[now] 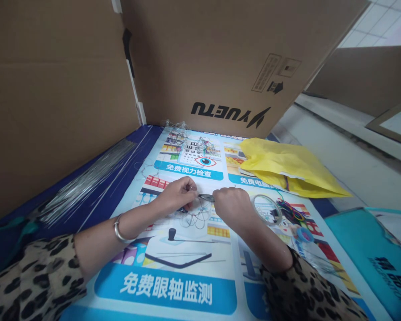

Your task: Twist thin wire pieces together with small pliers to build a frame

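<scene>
My right hand point(232, 205) is closed round a pair of pliers point(206, 197), whose dark metal jaws point left. Those jaws reach the fingertips of my left hand point(182, 194), which pinch a piece of thin wire bent into petal-like loops point(197, 218). The loops hang below the fingers, over the printed sheet point(183, 247). Exactly where the jaws meet the wire is too small to make out. A metal bangle point(118, 229) circles my left wrist.
Cardboard walls point(227, 58) stand behind and left. Straight wires point(90, 178) lie along the left. Tangled wire point(200, 145) sits at the back. To the right are a yellow bag point(287, 162), a clear ring-shaped roll point(267, 209), coloured cords point(292, 211) and a teal bag point(364, 249).
</scene>
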`<action>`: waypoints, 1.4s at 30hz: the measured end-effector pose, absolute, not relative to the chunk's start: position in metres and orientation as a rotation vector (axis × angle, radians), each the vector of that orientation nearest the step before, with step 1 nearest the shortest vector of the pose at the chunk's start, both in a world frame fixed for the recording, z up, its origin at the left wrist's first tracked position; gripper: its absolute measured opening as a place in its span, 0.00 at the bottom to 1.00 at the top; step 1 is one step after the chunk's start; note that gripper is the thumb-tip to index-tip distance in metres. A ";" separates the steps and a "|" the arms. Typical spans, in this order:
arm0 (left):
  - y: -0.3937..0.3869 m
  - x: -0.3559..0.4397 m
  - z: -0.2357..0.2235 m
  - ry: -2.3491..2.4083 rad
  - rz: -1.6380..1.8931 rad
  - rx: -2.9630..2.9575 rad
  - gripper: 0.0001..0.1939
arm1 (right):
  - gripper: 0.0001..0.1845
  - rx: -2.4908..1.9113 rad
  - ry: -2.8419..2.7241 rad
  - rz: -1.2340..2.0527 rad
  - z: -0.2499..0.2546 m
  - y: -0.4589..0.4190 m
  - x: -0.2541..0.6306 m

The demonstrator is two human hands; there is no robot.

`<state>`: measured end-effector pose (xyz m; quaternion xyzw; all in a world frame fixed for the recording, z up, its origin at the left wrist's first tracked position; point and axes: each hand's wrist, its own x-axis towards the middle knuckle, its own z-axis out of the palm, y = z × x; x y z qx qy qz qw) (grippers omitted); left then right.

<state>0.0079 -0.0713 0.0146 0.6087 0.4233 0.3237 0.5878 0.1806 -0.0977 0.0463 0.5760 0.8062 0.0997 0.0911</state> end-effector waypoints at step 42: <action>-0.067 0.006 0.008 1.260 0.815 1.760 0.06 | 0.11 1.681 2.358 0.320 0.043 -0.105 0.173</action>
